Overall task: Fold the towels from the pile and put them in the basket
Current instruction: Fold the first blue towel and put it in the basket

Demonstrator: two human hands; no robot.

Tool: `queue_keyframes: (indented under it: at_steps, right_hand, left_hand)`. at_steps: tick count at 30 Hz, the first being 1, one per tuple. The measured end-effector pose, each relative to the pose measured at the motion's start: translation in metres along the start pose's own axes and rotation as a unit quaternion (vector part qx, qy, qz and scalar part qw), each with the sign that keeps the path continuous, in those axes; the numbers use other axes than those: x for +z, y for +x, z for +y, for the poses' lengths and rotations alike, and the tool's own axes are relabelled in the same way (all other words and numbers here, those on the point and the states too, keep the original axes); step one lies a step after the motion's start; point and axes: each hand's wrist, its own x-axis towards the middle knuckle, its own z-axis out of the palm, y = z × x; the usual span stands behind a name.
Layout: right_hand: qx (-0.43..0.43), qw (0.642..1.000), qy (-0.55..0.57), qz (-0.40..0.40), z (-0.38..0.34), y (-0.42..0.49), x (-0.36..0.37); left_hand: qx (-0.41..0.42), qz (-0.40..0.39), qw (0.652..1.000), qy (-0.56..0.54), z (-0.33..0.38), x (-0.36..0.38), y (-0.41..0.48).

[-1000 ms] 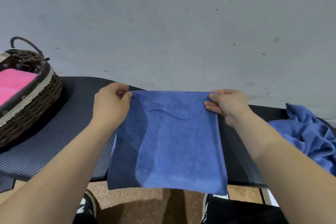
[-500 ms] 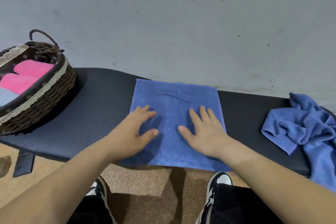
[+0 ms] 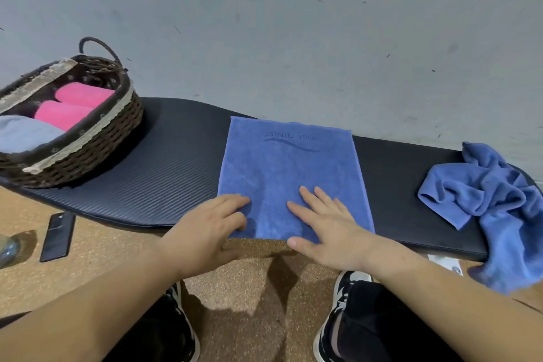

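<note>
- wicker basket point(image 3: 97, 153) at the counter's point(image 3: 176, 170) left end holds two pink rolls point(image 3: 79, 97) and a pale grey towel point(image 3: 23, 132); a dark phone point(image 3: 57, 236) lies on the floor below.
- crumpled blue pile point(image 3: 484, 185) sits at the right end, well apart.
- flat blue towel point(image 3: 288, 164) lies mid-counter, long axis running toward the wall, lettering at the far end, upside down.
- left hand point(image 3: 205, 232): fingers close together on its near left corner; right hand point(image 3: 329, 229): fingers spread flat on it.

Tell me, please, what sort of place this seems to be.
Likely an indoor fitness or yoga room, though I cannot be sure: a black ribbed mat lies along a bare grey wall, the flat blue towel is printed YOGA FITNESS, and the floor looks like cork.
</note>
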Motion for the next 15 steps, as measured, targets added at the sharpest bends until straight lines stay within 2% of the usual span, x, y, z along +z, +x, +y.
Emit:
queue_keyframes:
  at_steps: [3, 7, 8, 10, 12, 15]
  right_hand:
    - [-0.011, 0.999, -0.050, -0.016, 0.006, 0.004, 0.007]
    - [-0.026, 0.997, -0.071, 0.005, 0.015, 0.010, 0.016]
    - [-0.035, 0.997, -0.064, 0.019, 0.018, 0.012, 0.016]
    - [-0.054, 0.997, -0.034, 0.045, 0.022, 0.015, 0.016]
    - [-0.073, 0.995, -0.016, 0.070, 0.026, 0.016, 0.013]
    - [-0.098, 0.985, 0.008, 0.143, 0.031, 0.011, 0.003]
  left_hand:
    - [-0.008, 0.003, 1.000, 0.015, -0.001, 0.002, 0.003]
    - [0.007, 0.061, 0.998, -0.001, -0.006, -0.002, 0.008]
    - [-0.008, 0.072, 0.997, -0.038, -0.009, -0.006, 0.009]
    - [-0.086, 0.056, 0.979, -0.179, -0.012, -0.018, 0.008]
    - [-0.156, 0.009, 0.931, -0.328, -0.015, -0.029, 0.005]
    - [-0.181, -0.005, 0.886, -0.428, -0.020, -0.038, 0.003]
